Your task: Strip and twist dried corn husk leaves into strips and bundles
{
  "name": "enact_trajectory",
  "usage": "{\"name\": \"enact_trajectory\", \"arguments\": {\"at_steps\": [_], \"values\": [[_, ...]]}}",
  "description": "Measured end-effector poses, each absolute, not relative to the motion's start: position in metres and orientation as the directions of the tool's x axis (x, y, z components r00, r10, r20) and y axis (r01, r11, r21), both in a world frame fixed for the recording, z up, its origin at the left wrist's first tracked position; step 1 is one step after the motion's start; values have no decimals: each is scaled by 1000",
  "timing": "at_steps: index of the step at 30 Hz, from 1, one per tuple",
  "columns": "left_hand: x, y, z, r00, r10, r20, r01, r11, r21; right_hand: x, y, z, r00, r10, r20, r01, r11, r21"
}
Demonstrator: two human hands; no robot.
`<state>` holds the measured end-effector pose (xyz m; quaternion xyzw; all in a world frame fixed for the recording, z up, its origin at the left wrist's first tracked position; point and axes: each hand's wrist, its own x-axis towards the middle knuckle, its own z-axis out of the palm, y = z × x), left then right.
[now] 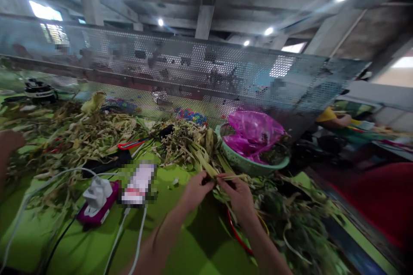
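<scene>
My left hand [196, 189] and my right hand [238, 192] meet over the green table [200, 245], both pinched on the same bundle of long pale-green leaf strips [206, 161]. The strips run up and away to the left of a teal basket [248, 164]. Both hands have their fingers closed round the strip ends. A heap of dry leaves and stalks [290, 219] lies right of my right hand.
A pink plastic bag [254, 131] fills the teal basket. A white charger on a pink power bank [97, 202], a blurred phone [138, 184] and white cables [129, 232] lie at the left. Leaf litter [80, 133] covers the far table. A perforated metal screen [200, 73] stands behind. Another person's hand [9, 142] shows at the left edge.
</scene>
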<state>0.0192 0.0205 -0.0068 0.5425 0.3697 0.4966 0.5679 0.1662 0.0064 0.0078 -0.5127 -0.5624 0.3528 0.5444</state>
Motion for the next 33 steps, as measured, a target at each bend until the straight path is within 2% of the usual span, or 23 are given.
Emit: {"name": "enact_trajectory", "arguments": {"at_steps": [2,6,11,13,17,19,26,33], "values": [[20,19,-7,262,956,134,-175,-89,981,168,5,7,145,951,272,219,238,-946],[23,19,-9,326,935,138,-323,-27,946,168,6,6,170,943,287,267,236,-934],[26,17,-9,338,937,91,-377,46,925,168,8,5,166,970,180,156,154,-976],[25,16,-7,346,931,117,-332,5,943,171,7,8,126,979,159,119,144,-982],[22,16,-5,348,930,114,-49,-104,993,178,5,13,15,991,134,98,132,-986],[22,15,-5,363,926,102,21,-117,993,179,5,12,-3,989,148,111,147,-983],[18,18,-8,467,884,3,31,-20,999,170,-1,11,49,975,217,165,206,-964],[19,17,-9,455,890,-30,15,26,1000,166,-7,17,74,962,263,219,242,-945]]}}
